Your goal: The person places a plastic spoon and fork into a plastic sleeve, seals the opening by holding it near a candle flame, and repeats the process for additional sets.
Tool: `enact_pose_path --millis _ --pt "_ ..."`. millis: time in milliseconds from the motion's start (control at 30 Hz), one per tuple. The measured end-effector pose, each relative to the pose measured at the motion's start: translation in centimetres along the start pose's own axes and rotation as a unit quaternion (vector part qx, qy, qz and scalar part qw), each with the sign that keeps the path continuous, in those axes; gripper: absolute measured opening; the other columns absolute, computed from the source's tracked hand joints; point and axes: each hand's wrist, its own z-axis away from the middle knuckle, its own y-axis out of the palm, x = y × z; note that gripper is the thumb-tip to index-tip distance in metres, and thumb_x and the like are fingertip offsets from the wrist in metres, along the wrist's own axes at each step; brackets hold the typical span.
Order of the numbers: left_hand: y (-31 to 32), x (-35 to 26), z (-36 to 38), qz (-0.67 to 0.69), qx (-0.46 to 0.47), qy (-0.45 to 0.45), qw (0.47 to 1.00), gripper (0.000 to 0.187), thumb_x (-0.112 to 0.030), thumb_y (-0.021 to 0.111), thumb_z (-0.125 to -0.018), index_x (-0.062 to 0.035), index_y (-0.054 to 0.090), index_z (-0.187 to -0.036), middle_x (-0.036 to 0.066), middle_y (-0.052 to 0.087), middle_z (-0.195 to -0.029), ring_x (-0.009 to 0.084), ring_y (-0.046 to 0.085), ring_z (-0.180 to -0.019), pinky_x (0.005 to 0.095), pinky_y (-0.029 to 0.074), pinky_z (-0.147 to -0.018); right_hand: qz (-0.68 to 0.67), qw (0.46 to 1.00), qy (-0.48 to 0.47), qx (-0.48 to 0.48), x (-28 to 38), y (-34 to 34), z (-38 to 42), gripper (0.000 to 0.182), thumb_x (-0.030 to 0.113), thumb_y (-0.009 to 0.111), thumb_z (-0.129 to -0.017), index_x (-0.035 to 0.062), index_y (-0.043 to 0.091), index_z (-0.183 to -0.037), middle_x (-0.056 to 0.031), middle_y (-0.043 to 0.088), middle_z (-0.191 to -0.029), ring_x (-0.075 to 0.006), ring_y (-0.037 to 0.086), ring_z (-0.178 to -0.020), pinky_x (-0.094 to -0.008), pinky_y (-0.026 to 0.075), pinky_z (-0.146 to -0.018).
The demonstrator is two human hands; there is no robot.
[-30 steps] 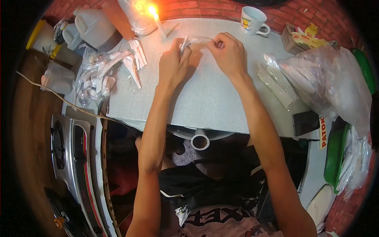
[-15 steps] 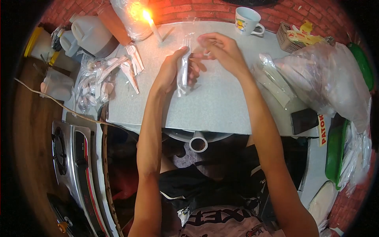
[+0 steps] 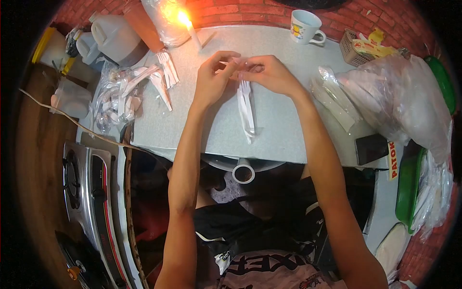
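Note:
A white plastic fork [image 3: 246, 103], together with another white piece in a clear plastic sleeve, points its tines toward my hands. My left hand [image 3: 215, 77] and my right hand [image 3: 270, 73] meet above the tines, their fingertips pinching the far end of the sleeve. The sleeve's edge is mostly hidden by my fingers. A lit white candle [image 3: 193, 36] stands just beyond my left hand. Left of it on the table lie wrapped white forks [image 3: 167, 69] and a pile of bagged plastic cutlery [image 3: 118, 98].
A white mug [image 3: 304, 28] and a small basket [image 3: 353, 49] stand at the back right. Clear sleeves [image 3: 337, 101], a big plastic bag [image 3: 380, 89] and a dark phone [image 3: 370, 148] lie on the right. Jugs [image 3: 118, 41] and a gas stove [image 3: 86, 183] are left.
My left hand has moved from the sleeve's middle to its far end. Both hands now pinch there, and the fork has shifted nearer to me and slightly right.

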Motion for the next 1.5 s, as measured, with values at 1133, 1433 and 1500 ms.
enact_pose_path --millis 1133,1433,1500 --pt "-0.9 0.4 -0.1 -0.039 0.041 -0.038 0.998 0.019 0.000 0.064 -0.097 0.0036 0.068 -0.115 0.005 0.068 -0.093 0.0141 0.069 -0.084 0.0288 0.060 -0.076 -0.124 0.985 0.010 -0.124 0.6 0.2 0.2 0.033 0.002 0.072 -0.091 -0.0032 0.067 -0.122 -0.0077 0.072 -0.103 -0.0132 0.071 -0.090 -0.0266 0.058 -0.078" --pt "-0.8 0.9 -0.1 -0.003 0.039 -0.034 0.999 0.018 -0.003 0.062 -0.099 0.0025 0.067 -0.116 0.008 0.071 -0.097 0.0149 0.069 -0.085 0.0306 0.060 -0.079 -0.100 0.990 0.023 -0.093 0.4 0.4 0.1 0.037 0.002 0.067 -0.093 0.0013 0.063 -0.130 -0.0083 0.070 -0.101 -0.0134 0.070 -0.088 -0.0261 0.056 -0.078" --pt "-0.9 0.8 -0.2 -0.030 0.038 -0.032 0.998 0.018 -0.003 0.064 -0.099 0.0019 0.067 -0.116 0.007 0.071 -0.095 0.0143 0.069 -0.087 0.0300 0.059 -0.080 -0.072 0.991 0.026 -0.111 0.7 0.7 0.2 0.032 0.003 0.069 -0.092 0.0006 0.067 -0.124 -0.0076 0.071 -0.099 -0.0135 0.071 -0.088 -0.0270 0.056 -0.079"
